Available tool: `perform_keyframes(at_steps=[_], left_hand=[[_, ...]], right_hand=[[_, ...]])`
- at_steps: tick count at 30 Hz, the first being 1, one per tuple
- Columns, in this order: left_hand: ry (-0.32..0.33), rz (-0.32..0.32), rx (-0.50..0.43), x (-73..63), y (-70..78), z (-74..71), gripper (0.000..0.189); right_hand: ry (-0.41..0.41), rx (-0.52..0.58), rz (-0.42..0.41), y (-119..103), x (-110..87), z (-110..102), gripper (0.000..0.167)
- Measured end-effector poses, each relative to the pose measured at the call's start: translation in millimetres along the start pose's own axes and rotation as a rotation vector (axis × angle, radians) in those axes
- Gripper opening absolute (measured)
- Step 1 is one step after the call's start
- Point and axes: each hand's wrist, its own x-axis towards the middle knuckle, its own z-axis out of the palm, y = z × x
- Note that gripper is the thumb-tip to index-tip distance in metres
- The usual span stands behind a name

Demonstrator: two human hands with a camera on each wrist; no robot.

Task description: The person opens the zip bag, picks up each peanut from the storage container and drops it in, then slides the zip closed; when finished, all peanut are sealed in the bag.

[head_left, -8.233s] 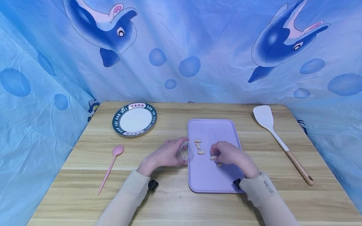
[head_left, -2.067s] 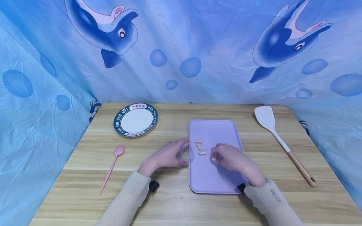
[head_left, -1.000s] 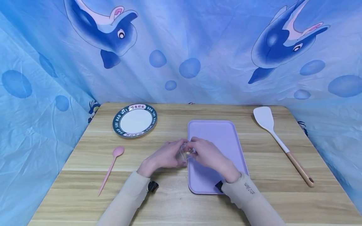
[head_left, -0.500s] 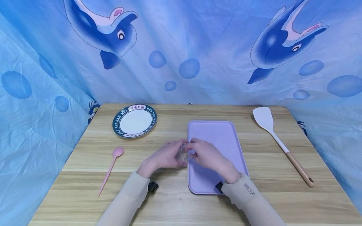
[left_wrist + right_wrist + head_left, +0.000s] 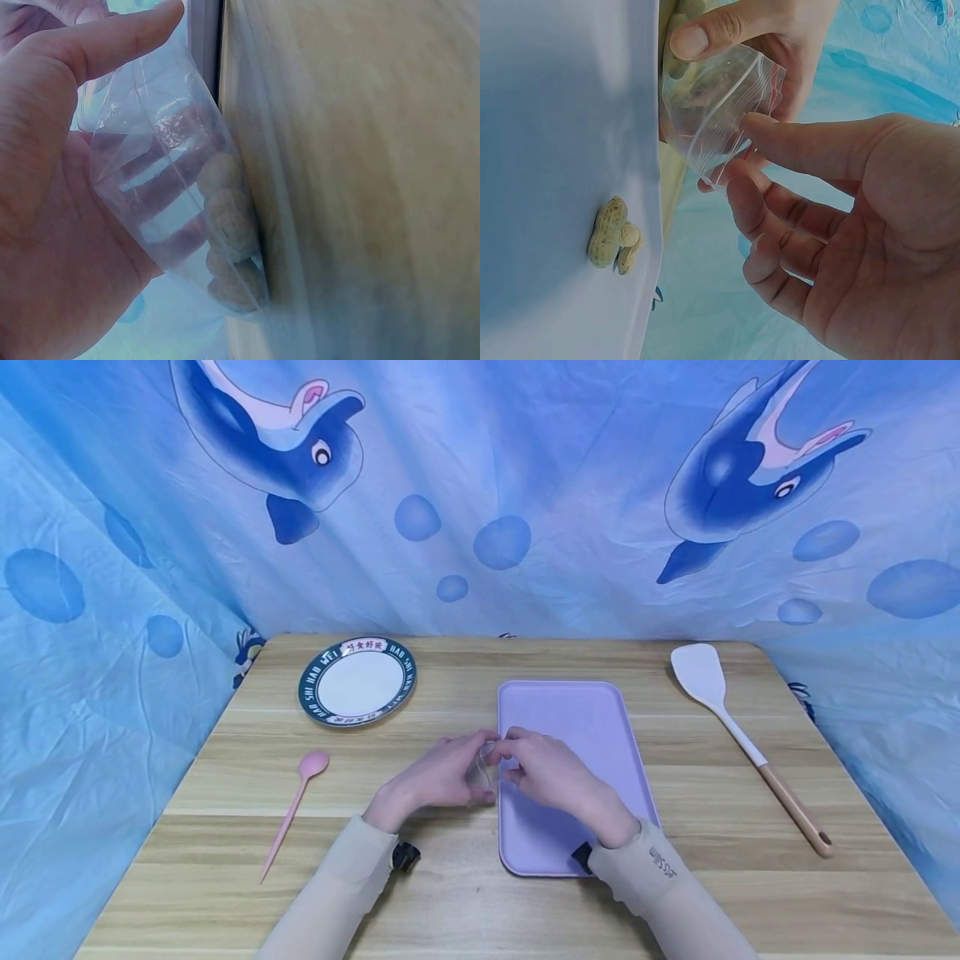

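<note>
My left hand (image 5: 442,772) holds a small clear zip bag (image 5: 169,139) by its sides, just left of the lilac tray (image 5: 570,706). Several peanuts (image 5: 229,221) lie at the bottom of the bag. At the bag's mouth, the thumb and forefinger of my right hand (image 5: 551,768) pinch the zip strip; its other fingers curl loosely. Three unshelled peanuts (image 5: 609,234) rest on the tray, seen in the right wrist view. In the head view they are hidden behind my right hand.
A plate with a dark green rim (image 5: 401,660) stands at the back left of the wooden table (image 5: 450,902). In front of it lies a pink spoon (image 5: 302,787). Right of the tray is a white spatula (image 5: 723,710) with a wooden handle. A blue dolphin-print curtain (image 5: 600,585) hangs behind.
My right hand went from the tray, picking up a peanut, left to the bag's mouth. The peanut visible there a second ago no longer shows in its fingers. My left hand stayed in place.
</note>
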Motion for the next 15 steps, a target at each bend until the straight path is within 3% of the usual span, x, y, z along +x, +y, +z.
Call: perform_keyframes(at_steps=[15], left_hand=[[0.004,0.010,0.009,-0.5,0.0,0.8,0.087]], right_hand=[[-0.002,0.008,0.087,17,-7.1,-14,0.022]])
